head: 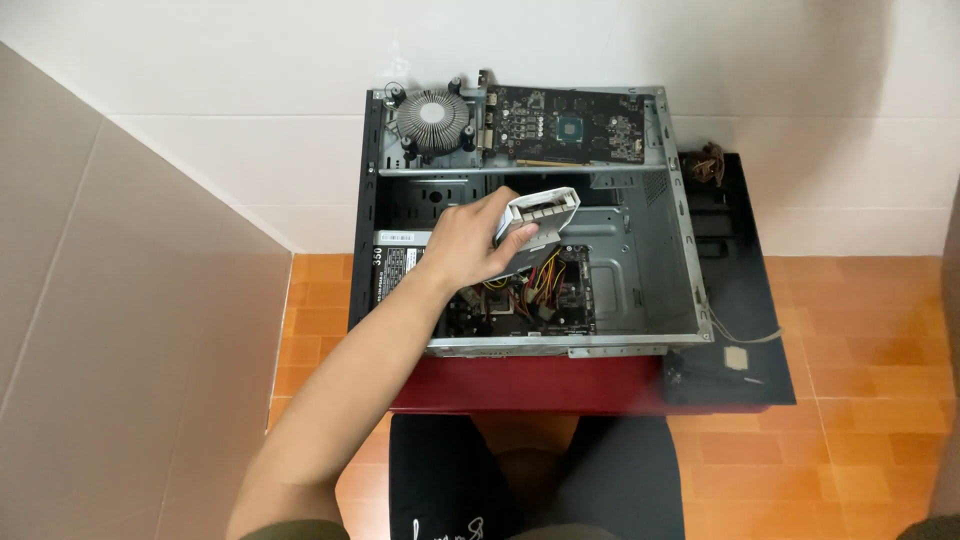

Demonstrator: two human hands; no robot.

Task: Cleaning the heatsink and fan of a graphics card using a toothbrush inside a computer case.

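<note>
L side: beige tiled wall [120, 330] runs diagonally down, close to the case's L edge; narrow strip of orange floor [315, 320] between them. White tiled wall [250, 90] straight behind, case top edge just beside it. More open floor on R, orange tiles, well apart from the case.

Surface: low red table [520, 385], case sits on it; front lip of table shows below case rim. Dark side panel [735, 290] lies flat just R of case, overhanging the table; small brown clump at its far corner, too small to tell what.

Left hand [475, 240] reaches in over the open computer case [680, 260], arm coming up from lower L. Fingers curled around a silver metal box [540, 225] w/ slotted face, gripping its L end; box tilted, held above the case interior, near mid-case. Right hand not in view.

Inside case, L to R: power supply [395, 265] w/ label at L wall; bundle of yellow/red/black wires [530, 290] under the hand; dark circuit board [570, 295] beneath wires; bare grey metal floor toward R wall. Along top rim: round finned cooler fan [435, 118], then a long dark card [565, 128] w/ chip, resting across the case frame.

Person's dark shorts [440, 480] at bottom, knees against table front.
</note>
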